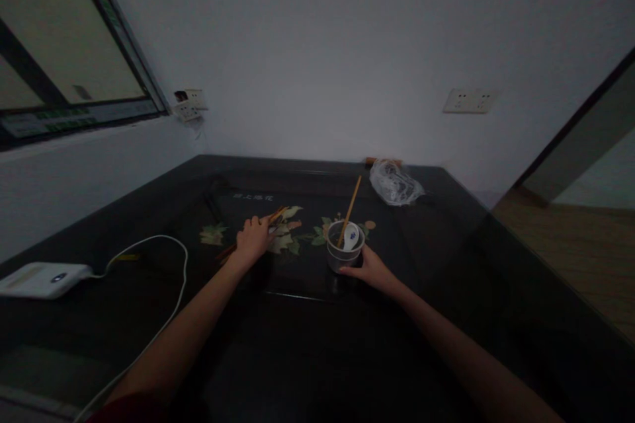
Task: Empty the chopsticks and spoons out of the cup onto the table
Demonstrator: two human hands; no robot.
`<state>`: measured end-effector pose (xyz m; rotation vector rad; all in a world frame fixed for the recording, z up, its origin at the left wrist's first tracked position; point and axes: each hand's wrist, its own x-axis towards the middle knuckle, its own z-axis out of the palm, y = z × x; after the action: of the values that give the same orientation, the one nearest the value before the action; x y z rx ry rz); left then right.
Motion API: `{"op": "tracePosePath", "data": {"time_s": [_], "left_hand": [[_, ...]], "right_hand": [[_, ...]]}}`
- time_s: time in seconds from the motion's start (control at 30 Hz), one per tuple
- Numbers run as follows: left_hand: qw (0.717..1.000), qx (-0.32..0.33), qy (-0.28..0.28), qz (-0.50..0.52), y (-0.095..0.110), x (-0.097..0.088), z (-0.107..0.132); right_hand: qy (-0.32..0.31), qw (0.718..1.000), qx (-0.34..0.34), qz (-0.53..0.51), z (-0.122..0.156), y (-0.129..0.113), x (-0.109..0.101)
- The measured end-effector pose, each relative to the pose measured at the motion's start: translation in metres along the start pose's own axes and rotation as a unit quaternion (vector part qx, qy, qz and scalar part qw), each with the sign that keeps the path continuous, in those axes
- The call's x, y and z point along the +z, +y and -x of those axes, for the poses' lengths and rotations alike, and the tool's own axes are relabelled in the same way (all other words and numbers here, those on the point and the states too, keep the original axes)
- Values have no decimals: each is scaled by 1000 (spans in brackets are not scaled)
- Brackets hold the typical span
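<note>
Several slim orange-brown wooden chopsticks [278, 214], likely light and stiff, are clamped mid-length in the left hand [254, 236] over the black glossy table [297, 350]; the right hand [371, 267] clasps a round silvery metal cup [341, 260], probably slick, best held low

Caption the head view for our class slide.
Left hand on chopsticks, right hand on a cup holding a spoon and a chopstick.

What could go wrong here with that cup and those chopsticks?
The cup might tip: a chopstick juts well above it, and only the right hand is on it. The chopsticks at the left hand could scatter, since the table looks slick. The cable might snag, running close beside the left arm.
</note>
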<state>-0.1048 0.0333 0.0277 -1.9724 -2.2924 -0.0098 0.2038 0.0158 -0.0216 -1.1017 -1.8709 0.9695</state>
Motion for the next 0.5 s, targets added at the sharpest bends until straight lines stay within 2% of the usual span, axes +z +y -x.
{"op": "tracePosePath", "data": {"time_s": [0.23, 0.5], "left_hand": [[999, 48, 2, -26, -6, -4, 14], [995, 92, 28, 5, -8, -4, 20]], "right_hand": [[0, 1000, 12, -1, 2, -7, -1], [0, 1000, -4, 6, 1, -4, 0]]}}
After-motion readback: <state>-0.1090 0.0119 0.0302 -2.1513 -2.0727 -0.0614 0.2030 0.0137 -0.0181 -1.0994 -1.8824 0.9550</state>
